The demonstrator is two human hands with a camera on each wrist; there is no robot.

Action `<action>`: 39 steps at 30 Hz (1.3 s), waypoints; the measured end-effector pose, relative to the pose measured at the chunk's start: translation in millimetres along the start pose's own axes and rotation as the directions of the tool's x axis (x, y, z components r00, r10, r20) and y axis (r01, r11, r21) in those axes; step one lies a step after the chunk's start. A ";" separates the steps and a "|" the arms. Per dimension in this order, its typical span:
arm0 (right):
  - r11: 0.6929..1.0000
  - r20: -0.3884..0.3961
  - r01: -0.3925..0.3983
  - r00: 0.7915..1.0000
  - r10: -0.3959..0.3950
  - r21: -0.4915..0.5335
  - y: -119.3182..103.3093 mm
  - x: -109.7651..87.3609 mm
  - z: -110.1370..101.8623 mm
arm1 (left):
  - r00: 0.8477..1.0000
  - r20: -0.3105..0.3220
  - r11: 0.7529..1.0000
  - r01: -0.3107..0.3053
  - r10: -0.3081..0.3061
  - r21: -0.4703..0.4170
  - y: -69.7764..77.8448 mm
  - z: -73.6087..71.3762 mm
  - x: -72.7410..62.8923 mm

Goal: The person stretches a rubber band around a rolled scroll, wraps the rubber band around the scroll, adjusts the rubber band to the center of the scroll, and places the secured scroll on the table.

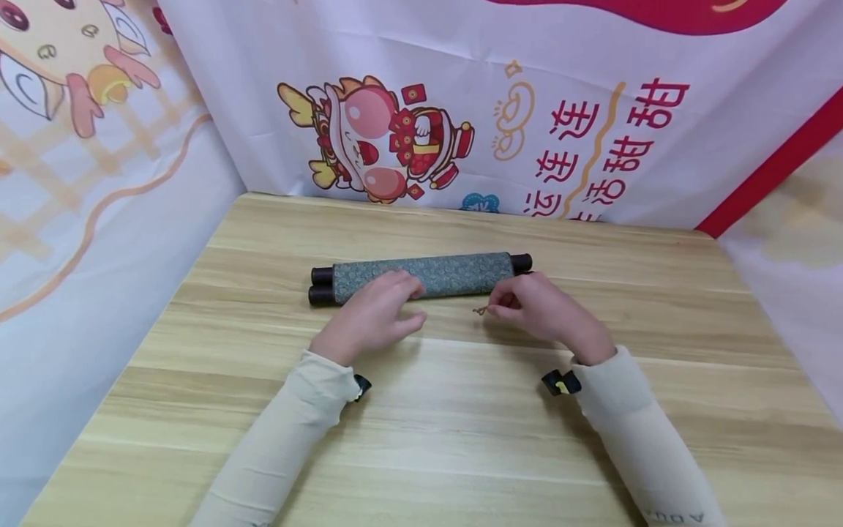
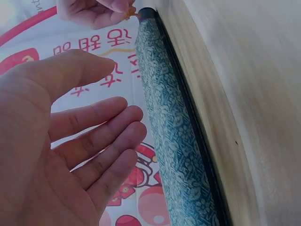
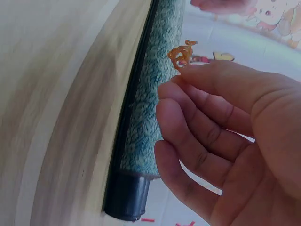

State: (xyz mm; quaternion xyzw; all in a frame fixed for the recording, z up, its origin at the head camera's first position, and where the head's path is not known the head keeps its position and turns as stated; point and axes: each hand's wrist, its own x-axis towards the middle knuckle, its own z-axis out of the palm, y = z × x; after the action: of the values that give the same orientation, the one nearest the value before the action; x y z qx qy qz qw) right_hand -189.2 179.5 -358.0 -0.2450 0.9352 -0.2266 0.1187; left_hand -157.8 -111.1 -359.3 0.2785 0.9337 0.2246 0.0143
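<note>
Guessing the step is just handling that orange cord [image 3: 181, 55]; right hand [image 1: 543, 306] is pinching it, grip nearly closed; left hand [image 1: 374, 315] is hanging loose, empty, by the rolled scroll [image 1: 461, 271] (lying on the desk [image 1: 421, 439]); next move's probably calling for steadying the scroll.

Printed cloths [image 1: 461, 124] (cartoonish) enclose this tabletop [image 1: 448, 424] like a makeshift booth.

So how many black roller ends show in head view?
3 clearly: upper left end, lower left end, right end of the scroll; the right hand may hide another.
</note>
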 end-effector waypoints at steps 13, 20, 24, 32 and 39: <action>0.991 -0.037 0.133 0.991 -0.133 0.010 -21.0 -0.7 3.6 | 0.995 0.016 0.995 -0.094 0.095 -0.043 11.2 3.7 2.7; 0.983 -0.071 0.185 0.980 -0.184 0.008 -30.6 -1.1 4.4 | 0.989 -0.032 0.987 -0.147 0.145 -0.066 14.5 5.7 3.5; 0.980 -0.072 0.199 0.977 -0.198 -0.005 -34.5 -2.5 5.2 | 0.984 -0.066 0.983 -0.171 0.167 -0.061 18.8 6.1 3.2; 0.975 -0.071 0.221 0.972 -0.223 -0.033 -43.9 -7.2 7.1 | 0.983 -0.046 0.982 -0.180 0.177 -0.057 22.7 10.5 3.7; 0.965 -0.097 0.256 0.961 -0.261 -0.056 -47.2 -10.9 9.2 | 0.979 -0.036 0.977 -0.203 0.201 -0.067 25.1 16.0 4.2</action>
State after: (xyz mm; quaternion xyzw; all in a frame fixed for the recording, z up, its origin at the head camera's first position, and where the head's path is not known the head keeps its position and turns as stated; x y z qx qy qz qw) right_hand -157.8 144.9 -342.0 -0.3554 0.9047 -0.2322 0.0341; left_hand -146.0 -83.7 -362.5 0.3678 0.8923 0.2615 -0.0121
